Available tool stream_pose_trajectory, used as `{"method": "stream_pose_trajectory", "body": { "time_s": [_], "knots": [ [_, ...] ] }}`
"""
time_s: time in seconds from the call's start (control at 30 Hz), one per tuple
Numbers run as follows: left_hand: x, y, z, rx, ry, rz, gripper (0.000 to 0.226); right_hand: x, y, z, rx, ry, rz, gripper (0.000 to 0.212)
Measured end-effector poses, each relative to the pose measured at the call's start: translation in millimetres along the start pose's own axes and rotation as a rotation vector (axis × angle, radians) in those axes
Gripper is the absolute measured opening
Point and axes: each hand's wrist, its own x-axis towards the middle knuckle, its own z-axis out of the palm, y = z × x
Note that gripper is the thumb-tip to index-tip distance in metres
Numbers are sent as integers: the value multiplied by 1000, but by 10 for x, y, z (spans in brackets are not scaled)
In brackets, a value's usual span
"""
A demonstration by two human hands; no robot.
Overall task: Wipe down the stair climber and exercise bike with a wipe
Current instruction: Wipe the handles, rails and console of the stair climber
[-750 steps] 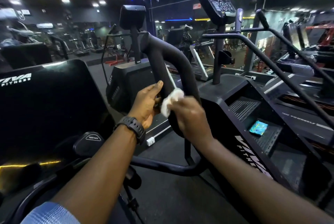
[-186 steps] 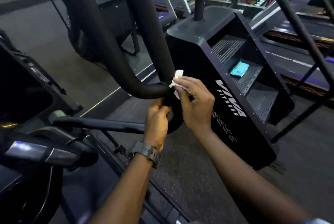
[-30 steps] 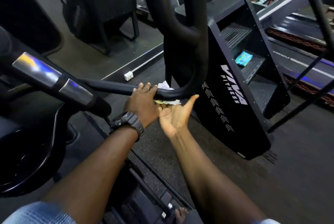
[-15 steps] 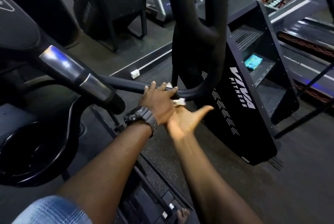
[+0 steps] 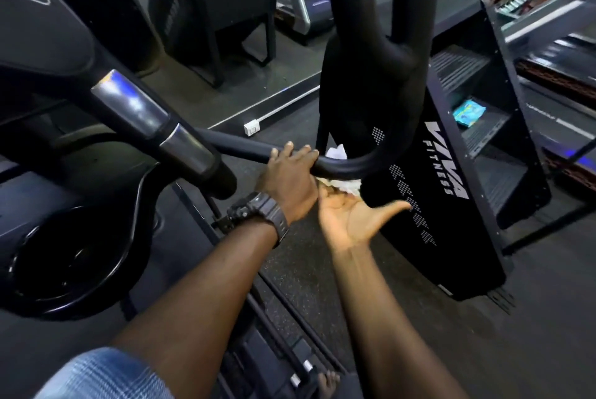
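Note:
My left hand (image 5: 288, 180) grips the low black rail (image 5: 240, 150) of the exercise machine from above, its fingers curled over the tube. Right beside it, my right hand (image 5: 351, 216) lies palm up under the rail's bend, thumb stretched to the right. Its fingers are hidden behind the tube, where they hold the white wipe (image 5: 337, 152) round the rail. Wipe shows both above and below the tube. The black stair climber (image 5: 445, 160) stands just behind, to the right.
A blue wipe packet (image 5: 468, 112) lies on a step of the stair climber. A chrome-jointed arm (image 5: 151, 123) and a round black housing (image 5: 69, 256) fill the left. More machines (image 5: 213, 2) stand at the back. My foot (image 5: 327, 382) shows at the bottom.
Both hands stay at the same bend of the rail. A little more of the wipe shows above the tube than half a second ago.

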Motion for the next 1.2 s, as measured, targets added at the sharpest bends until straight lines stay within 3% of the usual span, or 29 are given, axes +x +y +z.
{"method": "stream_pose_trajectory", "body": {
  "time_s": [0.1,0.2,0.3,0.33,0.43,0.53,0.73,0.8,0.87,0.9,0.97,1.07,1.2],
  "knots": [
    [25,-8,29,-13,3,18,57,75,181,244,-220,223,63,121],
    [10,-68,4,-18,4,18,58,43,237,288,-226,312,16,107],
    [-19,-103,16,-64,48,27,55,-15,-68,228,-319,377,-266,55],
    [-15,-115,34,-89,79,23,53,-23,-118,214,-502,413,-367,46],
    [3,-169,112,-142,158,8,48,16,-129,224,-1281,535,-810,53],
    [-1,-218,185,-172,224,-8,45,141,-351,162,-1770,284,-1187,54],
    [-59,-426,277,-115,307,-82,47,209,-1050,11,-2561,-315,-1445,46],
    [-79,-468,294,-127,353,-125,52,190,-1136,31,-2828,-628,-1372,53],
    [-103,-488,323,-110,348,-110,57,197,-1010,42,-2927,-846,-1192,54],
    [-111,-497,338,-96,350,-97,58,210,-901,22,-2943,-875,-1075,52],
    [-88,-537,362,-99,400,-114,60,237,-608,46,-2933,-782,-869,49],
    [24,-674,454,-191,564,-184,57,412,-118,220,-2860,-692,-653,50],
    [155,-939,594,-263,781,-220,42,703,519,399,-2675,-965,-432,47]
  ]
}}
